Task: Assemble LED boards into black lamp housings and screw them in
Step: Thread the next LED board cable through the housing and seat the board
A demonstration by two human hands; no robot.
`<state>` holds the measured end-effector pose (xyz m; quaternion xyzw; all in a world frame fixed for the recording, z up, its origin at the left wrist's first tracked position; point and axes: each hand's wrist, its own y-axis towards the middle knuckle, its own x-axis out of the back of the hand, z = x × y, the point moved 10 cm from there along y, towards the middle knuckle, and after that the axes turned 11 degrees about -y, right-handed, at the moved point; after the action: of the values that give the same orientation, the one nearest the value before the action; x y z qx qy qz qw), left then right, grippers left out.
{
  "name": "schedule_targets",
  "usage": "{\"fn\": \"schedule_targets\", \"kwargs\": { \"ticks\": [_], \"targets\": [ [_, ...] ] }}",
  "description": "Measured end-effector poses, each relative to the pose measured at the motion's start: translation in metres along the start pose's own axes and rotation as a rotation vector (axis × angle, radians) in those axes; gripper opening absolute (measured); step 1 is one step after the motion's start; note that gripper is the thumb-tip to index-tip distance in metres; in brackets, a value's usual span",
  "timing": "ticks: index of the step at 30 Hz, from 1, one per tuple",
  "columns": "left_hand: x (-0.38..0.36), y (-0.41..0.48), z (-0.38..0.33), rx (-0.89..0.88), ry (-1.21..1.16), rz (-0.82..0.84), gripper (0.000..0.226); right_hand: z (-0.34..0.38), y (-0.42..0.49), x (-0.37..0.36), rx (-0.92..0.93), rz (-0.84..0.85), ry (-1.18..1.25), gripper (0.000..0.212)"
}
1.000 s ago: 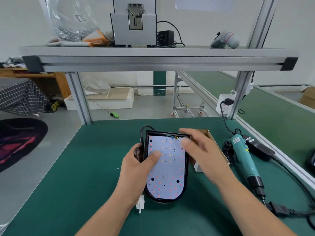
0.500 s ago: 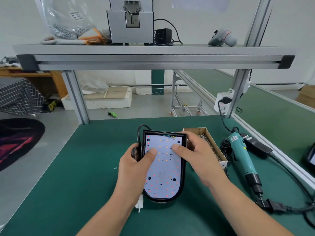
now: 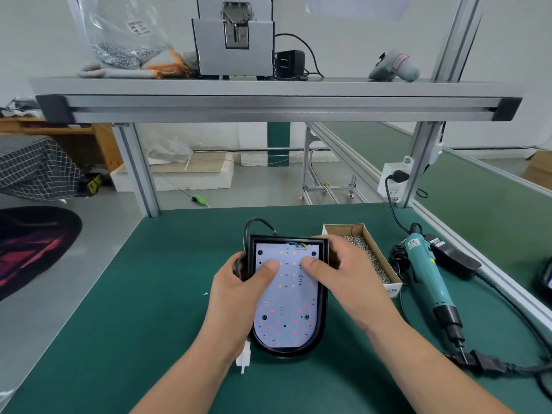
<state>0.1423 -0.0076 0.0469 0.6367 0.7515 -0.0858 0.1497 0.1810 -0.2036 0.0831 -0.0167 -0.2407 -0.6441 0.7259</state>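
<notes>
Green worktop (image 3: 134, 309) carries one black housing (image 3: 324, 309), lying flat between the two hands with its rounded end toward the person. White LED board (image 3: 286, 309) sits inside the housing rim, with red and orange diodes facing up.

Left hand (image 3: 239, 294) grasps the housing's left edge: fingers are curled round the outer side and the thumb is pressed on the board's upper left area. Right hand (image 3: 346, 279) grasps the upper right corner in the same way, with its thumb on the board beside the left thumb.

A black cable (image 3: 254, 222) loops out beyond the left hand. A white connector (image 3: 243, 358) lies just beside the left wrist. A cardboard box (image 3: 392, 289) of screws stands just right of the right hand. A teal screwdriver (image 3: 430, 279) lies further right, apart from both hands.
</notes>
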Motion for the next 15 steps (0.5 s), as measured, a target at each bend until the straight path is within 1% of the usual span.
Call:
{"fn": "schedule_targets", "kwargs": {
  "ticks": [3, 7, 12, 15],
  "targets": [
    [0.002, 0.001, 0.0, -0.011, -0.026, -0.028, 0.02, 0.001, 0.0, -0.003, 0.007, 0.015, 0.004, 0.027],
    [0.004, 0.002, 0.002, 0.002, -0.043, -0.053, 0.021, 0.004, -0.002, -0.004, 0.029, -0.002, 0.043, 0.026],
    [0.003, 0.001, 0.005, 0.023, -0.088, -0.06, 0.021, 0.002, -0.002, -0.005, -0.019, 0.0, 0.121, 0.016],
    [0.0, 0.001, 0.01, 0.057, -0.107, -0.042, 0.02, 0.0, -0.001, -0.007, -0.035, 0.028, 0.152, 0.018]
  ]
}}
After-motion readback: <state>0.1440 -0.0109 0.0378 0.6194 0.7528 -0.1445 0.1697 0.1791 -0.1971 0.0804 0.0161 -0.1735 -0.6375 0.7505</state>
